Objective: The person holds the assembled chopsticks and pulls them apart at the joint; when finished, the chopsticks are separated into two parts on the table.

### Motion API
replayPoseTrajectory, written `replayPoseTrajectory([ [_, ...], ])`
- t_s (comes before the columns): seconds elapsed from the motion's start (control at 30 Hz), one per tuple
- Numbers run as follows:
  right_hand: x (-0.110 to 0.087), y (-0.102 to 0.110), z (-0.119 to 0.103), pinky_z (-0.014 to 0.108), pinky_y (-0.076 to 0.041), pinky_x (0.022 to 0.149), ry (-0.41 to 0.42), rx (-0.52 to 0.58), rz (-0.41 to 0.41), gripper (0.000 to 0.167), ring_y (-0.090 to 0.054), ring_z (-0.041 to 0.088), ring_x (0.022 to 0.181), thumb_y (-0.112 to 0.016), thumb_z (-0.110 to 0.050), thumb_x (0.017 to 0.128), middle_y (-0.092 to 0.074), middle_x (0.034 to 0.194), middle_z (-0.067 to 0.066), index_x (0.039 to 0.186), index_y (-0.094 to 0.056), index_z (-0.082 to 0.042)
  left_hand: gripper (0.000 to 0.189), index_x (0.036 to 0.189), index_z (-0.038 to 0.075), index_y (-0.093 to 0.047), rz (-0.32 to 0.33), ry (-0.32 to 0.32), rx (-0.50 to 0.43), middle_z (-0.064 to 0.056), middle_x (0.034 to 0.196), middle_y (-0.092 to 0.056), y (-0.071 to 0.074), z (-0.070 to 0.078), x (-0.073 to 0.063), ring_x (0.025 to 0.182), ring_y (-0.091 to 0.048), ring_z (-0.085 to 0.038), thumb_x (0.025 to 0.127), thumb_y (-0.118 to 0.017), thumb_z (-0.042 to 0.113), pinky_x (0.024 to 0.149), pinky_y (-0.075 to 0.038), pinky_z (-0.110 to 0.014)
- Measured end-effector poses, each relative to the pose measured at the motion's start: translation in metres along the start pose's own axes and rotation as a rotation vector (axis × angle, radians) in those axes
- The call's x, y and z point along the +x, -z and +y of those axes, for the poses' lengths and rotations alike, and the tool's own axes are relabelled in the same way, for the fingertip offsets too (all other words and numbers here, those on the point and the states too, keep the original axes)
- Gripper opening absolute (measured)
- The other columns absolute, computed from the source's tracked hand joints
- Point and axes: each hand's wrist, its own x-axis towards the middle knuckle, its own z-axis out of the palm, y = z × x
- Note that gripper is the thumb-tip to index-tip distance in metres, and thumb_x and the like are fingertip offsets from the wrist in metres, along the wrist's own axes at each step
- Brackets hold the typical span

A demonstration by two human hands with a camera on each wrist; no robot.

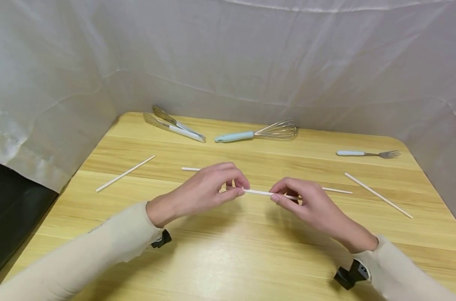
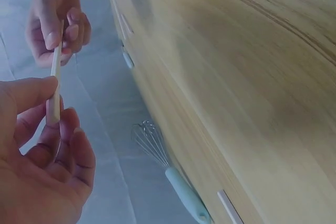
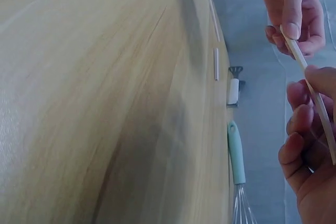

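Observation:
A thin white stick, squared at the end and much like a chopstick, is held above the table between both hands. My left hand pinches its left end between thumb and fingers. Farther along, my right hand pinches the same stick; in the right wrist view the stick runs on past the thumb towards the palm. Behind the left hand lies a second white stick, partly hidden. Another white stick shows beyond the right hand, its near part covered.
On the wooden table, white sticks lie slanted at left and right. Along the back are tongs, a whisk with a pale blue handle, and a fork. Grey-white cloth hangs behind and at the sides.

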Motion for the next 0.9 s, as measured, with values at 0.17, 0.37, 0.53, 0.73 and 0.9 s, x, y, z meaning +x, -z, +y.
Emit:
replayPoseTrajectory([
  [0.17, 0.0, -0.001, 0.001, 0.025, -0.063, 0.079, 0.0, -0.008, 0.017, 0.007, -0.07, 0.002, 0.087, -0.075, -0.008, 0.103, -0.079, 0.097, -0.004, 0.105, -0.078, -0.015, 0.014, 0.12, 0.017, -0.076, 0.004, 0.01, -0.022, 0.007, 0.108, -0.07, -0.008, 0.002, 0.005, 0.095, -0.065, -0.009, 0.106, -0.073, 0.02, 0.084, -0.06, -0.031],
  [0.37, 0.001, -0.003, 0.0, 0.024, -0.061, 0.076, -0.001, -0.004, 0.027, 0.005, -0.068, 0.003, 0.084, -0.076, -0.011, 0.104, -0.079, 0.095, -0.002, 0.105, -0.078, -0.016, 0.013, 0.117, 0.019, -0.073, 0.03, 0.018, -0.035, 0.009, 0.105, -0.069, -0.022, 0.007, 0.01, 0.078, -0.056, -0.01, 0.106, -0.075, 0.026, 0.069, -0.05, -0.023],
  [0.53, 0.001, -0.004, 0.001, 0.023, -0.057, 0.069, 0.001, 0.003, 0.041, 0.009, -0.064, 0.003, 0.078, -0.077, -0.008, 0.102, -0.079, 0.092, -0.003, 0.105, -0.077, -0.017, 0.008, 0.114, 0.02, -0.072, 0.06, 0.032, -0.025, 0.009, 0.107, -0.07, -0.03, 0.008, 0.009, 0.085, -0.06, -0.014, 0.108, -0.071, 0.026, 0.075, -0.05, -0.026],
  [0.73, -0.001, -0.005, 0.001, 0.023, -0.061, 0.074, -0.016, 0.012, 0.065, 0.007, -0.069, 0.002, 0.083, -0.077, -0.009, 0.102, -0.079, 0.093, -0.002, 0.104, -0.077, -0.016, 0.008, 0.112, 0.019, -0.071, 0.087, 0.074, -0.051, 0.008, 0.108, -0.07, -0.036, 0.01, 0.009, 0.097, -0.067, -0.015, 0.109, -0.07, 0.027, 0.084, -0.053, -0.029],
  [0.9, 0.0, -0.005, 0.0, 0.024, -0.064, 0.082, -0.023, 0.014, 0.068, 0.007, -0.073, 0.002, 0.089, -0.076, -0.009, 0.103, -0.08, 0.096, -0.003, 0.104, -0.076, -0.016, 0.008, 0.109, 0.021, -0.07, 0.112, 0.089, -0.068, 0.009, 0.105, -0.069, -0.038, 0.011, 0.009, 0.096, -0.068, -0.016, 0.109, -0.07, 0.028, 0.083, -0.053, -0.028],
])
